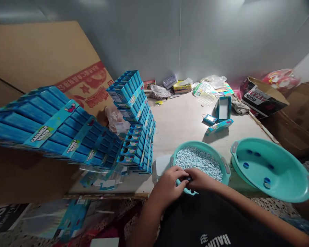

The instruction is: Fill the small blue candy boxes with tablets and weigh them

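My left hand [171, 183] is closed around a small light-blue piece [191, 192] that looks like a thin carton, its torn-looking end poking out below the fingers. Against it press the bent fingers of my right hand [197, 180]; something small and dark sits between the fingertips, too covered to make out. Both hands are over the near rim of a teal basin [222, 164], which is filled with small pale-blue candies [198, 159]. To the right, a second teal basin [285, 171] holds several small blue round caps [266, 180].
Tall stacks of blue candy boxes [136, 106] rise on the left, beside another leaning stack [54, 120] and a big cardboard carton [51, 55]. An opened blue box [223, 108] and a narrow one [219, 127] lie farther back. Plastic-wrapped clutter [161, 91] lines the wall.
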{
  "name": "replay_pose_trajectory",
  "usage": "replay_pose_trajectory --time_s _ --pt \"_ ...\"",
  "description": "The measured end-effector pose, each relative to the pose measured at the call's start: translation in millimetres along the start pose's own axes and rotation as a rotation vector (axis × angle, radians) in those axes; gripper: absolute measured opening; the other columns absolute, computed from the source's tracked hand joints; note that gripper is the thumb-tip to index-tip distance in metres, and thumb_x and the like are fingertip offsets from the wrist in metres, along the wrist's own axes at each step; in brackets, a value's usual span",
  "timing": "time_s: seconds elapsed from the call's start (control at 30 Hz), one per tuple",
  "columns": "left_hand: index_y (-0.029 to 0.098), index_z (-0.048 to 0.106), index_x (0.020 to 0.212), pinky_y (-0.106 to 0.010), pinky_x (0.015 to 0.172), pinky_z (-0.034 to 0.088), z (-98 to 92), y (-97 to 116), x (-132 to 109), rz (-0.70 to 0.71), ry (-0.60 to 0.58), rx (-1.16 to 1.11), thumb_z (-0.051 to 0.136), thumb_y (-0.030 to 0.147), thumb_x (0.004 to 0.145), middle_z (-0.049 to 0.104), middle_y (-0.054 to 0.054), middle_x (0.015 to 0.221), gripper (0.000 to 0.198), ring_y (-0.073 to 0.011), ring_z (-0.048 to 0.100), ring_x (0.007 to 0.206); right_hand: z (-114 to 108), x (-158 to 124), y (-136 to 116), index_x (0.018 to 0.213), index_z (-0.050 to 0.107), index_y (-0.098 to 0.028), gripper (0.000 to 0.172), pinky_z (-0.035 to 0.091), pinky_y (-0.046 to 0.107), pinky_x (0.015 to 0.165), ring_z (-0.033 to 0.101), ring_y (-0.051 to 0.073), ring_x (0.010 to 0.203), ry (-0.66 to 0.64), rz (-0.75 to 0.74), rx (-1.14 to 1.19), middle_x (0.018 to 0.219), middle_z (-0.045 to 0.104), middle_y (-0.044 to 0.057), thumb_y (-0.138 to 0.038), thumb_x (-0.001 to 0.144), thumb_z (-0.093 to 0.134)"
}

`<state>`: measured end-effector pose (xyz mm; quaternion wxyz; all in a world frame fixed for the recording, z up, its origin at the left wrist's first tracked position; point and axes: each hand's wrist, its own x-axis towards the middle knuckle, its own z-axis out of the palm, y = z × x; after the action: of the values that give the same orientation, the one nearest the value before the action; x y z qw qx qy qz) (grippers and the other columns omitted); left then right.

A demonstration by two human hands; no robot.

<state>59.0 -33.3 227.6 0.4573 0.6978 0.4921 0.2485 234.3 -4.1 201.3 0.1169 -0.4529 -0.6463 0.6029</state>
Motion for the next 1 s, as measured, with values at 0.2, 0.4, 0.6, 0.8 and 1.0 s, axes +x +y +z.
replay_pose_trajectory --time_s 0.2,0.4,0.6,0.8,1.0 --pt "0.018 0.068 0.099 -0.036 0.085 0.054 21.3 -3.5 11.7 0.121 0.121 0.233 0.049 0.012 0.087 0.067 -0.01 0.102 0.023 -0.0228 0.066 0.096 -1.7 -3.9 5.6 0.089 0.059 -0.018 0.024 0.043 0.025 0.055 0.057 0.015 0.064 0.08 -0.03 0.026 0.077 0.064 0.0 -0.02 0.065 0.058" --pt "0.02 0.067 0.115 -0.039 0.085 0.055 25.4 -10.2 13.0 0.219 0.118 0.301 0.05 0.012 0.086 0.072 -0.01 0.106 0.035 -0.0257 0.069 0.097 6.3 -4.2 20.4 0.096 0.057 -0.019 0.03 0.04 0.024 0.048 0.052 0.013 0.053 0.117 0.027 0.216 0.061 0.055 -0.005 -0.024 0.066 0.058" --pt "0.018 0.071 0.103 -0.036 0.08 0.056 17.9 -14.3 13.8 0.141 0.183 0.234 0.053 0.01 0.081 0.074 -0.009 0.096 0.029 -0.0244 0.07 0.09 21.6 4.3 21.1 0.095 0.055 -0.02 0.03 0.039 0.025 0.047 0.049 0.012 0.05 0.145 0.051 0.344 0.056 0.049 -0.007 -0.034 0.069 0.055" --pt "0.02 0.074 0.112 -0.033 0.084 0.056 7.4 -20.1 13.2 0.15 0.126 0.241 0.052 0.01 0.082 0.07 -0.009 0.102 0.039 -0.0219 0.069 0.094 30.6 12.7 16.7 0.087 0.055 -0.019 0.02 0.043 0.025 0.055 0.052 0.014 0.062 0.265 -0.026 0.23 0.068 0.056 -0.002 -0.03 0.069 0.056" --pt "0.017 0.077 0.097 -0.032 0.086 0.053 6.8 -6.4 25.8 -0.024 0.118 0.266 0.055 0.006 0.073 0.075 -0.008 0.095 0.035 -0.0221 0.07 0.091 25.0 18.6 33.0 0.103 0.056 -0.017 0.034 0.043 0.025 0.047 0.054 0.014 0.054 0.172 0.014 0.238 0.069 0.056 -0.003 -0.034 0.073 0.057"
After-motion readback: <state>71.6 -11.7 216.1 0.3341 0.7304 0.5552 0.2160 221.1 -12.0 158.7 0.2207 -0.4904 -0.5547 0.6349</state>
